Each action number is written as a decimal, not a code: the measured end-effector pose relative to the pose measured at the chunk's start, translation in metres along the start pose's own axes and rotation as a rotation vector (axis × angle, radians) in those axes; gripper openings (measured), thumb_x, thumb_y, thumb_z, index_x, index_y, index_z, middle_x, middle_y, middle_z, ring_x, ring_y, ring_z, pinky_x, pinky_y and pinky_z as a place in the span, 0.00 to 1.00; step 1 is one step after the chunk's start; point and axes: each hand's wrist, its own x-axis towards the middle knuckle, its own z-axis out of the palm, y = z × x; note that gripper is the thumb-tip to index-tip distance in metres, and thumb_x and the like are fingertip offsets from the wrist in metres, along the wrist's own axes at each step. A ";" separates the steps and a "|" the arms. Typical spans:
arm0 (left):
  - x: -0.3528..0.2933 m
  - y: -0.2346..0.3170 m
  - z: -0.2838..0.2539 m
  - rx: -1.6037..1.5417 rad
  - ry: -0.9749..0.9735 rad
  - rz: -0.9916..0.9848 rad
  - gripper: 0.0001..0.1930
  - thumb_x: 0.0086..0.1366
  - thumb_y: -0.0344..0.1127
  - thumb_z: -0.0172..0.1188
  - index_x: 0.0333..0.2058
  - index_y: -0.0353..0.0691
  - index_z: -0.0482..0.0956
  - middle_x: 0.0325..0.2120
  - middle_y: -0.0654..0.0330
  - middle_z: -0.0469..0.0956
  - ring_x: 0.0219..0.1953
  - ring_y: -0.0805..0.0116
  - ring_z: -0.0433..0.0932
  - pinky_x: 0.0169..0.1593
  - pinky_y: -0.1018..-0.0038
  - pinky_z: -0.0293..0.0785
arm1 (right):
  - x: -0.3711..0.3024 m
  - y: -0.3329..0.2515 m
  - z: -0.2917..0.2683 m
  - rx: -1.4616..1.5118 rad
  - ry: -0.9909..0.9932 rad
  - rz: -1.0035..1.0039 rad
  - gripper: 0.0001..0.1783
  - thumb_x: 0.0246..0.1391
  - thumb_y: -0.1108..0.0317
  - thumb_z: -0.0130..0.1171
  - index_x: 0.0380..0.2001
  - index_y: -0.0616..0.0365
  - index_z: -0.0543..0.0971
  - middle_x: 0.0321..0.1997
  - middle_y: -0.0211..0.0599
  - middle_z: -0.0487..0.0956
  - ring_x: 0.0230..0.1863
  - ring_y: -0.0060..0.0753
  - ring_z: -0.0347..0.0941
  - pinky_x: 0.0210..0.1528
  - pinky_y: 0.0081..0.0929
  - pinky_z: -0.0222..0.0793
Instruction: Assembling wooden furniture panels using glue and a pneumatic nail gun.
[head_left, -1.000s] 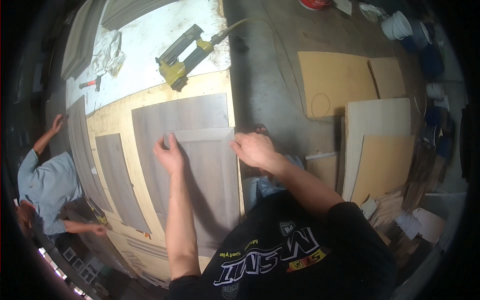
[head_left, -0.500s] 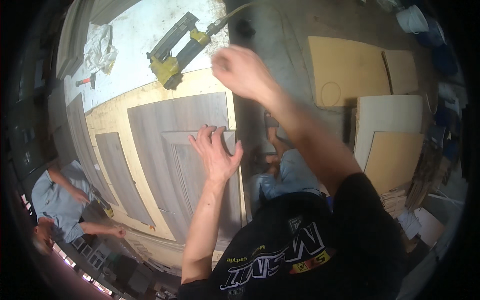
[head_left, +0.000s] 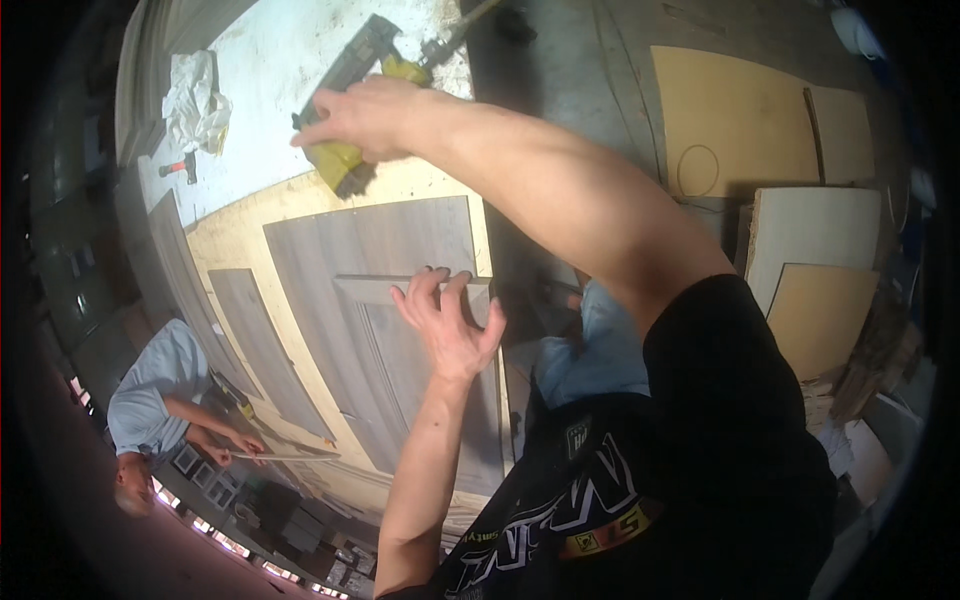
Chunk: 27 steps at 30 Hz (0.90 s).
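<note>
The right hand has travelled up from the grey panel to the yellow nail gun, fingers wrapping it; the left hand stays spread flat on the panel.

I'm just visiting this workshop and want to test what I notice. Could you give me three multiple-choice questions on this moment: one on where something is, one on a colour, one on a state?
1. Where is the right hand?
A. on the yellow nail gun
B. on the floor
C. on the white rag

2. What colour is the framed panel under the left hand?
A. red
B. grey wood grain
C. bright green

3. How does the left hand lie?
A. clenched in a fist
B. holding a hammer
C. spread flat on the panel

Answers: 1 A, its fingers wrap the tool's body; 2 B, the grey grain shows all around the hand; 3 C, its fingers are fanned out on the panel's top rail.
</note>
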 end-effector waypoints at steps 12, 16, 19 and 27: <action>-0.002 -0.004 0.002 -0.016 0.046 0.004 0.28 0.52 0.45 0.70 0.52 0.45 0.76 0.53 0.54 0.68 0.62 0.46 0.65 0.71 0.34 0.39 | -0.219 -0.091 -0.020 1.002 0.499 0.326 0.46 0.51 0.67 0.69 0.73 0.48 0.63 0.61 0.48 0.77 0.59 0.40 0.77 0.62 0.34 0.73; -0.001 0.003 0.000 0.027 0.025 0.029 0.27 0.55 0.44 0.69 0.52 0.44 0.75 0.52 0.50 0.69 0.60 0.44 0.66 0.71 0.37 0.41 | -0.296 -0.107 0.023 1.524 0.484 0.440 0.41 0.52 0.70 0.68 0.70 0.59 0.66 0.64 0.43 0.76 0.63 0.29 0.72 0.67 0.30 0.66; -0.002 0.007 0.001 0.055 0.043 0.057 0.25 0.54 0.40 0.68 0.51 0.42 0.75 0.52 0.49 0.69 0.57 0.44 0.66 0.69 0.43 0.50 | -0.327 -0.123 0.074 1.528 0.592 0.462 0.41 0.52 0.69 0.67 0.69 0.63 0.67 0.65 0.42 0.76 0.64 0.33 0.72 0.68 0.32 0.65; -0.005 0.004 0.003 0.043 0.016 0.059 0.23 0.56 0.33 0.65 0.51 0.38 0.75 0.51 0.48 0.69 0.56 0.48 0.67 0.60 0.57 0.66 | -0.328 -0.131 0.159 1.719 0.772 0.291 0.42 0.47 0.69 0.65 0.67 0.66 0.67 0.61 0.43 0.78 0.59 0.31 0.74 0.65 0.31 0.68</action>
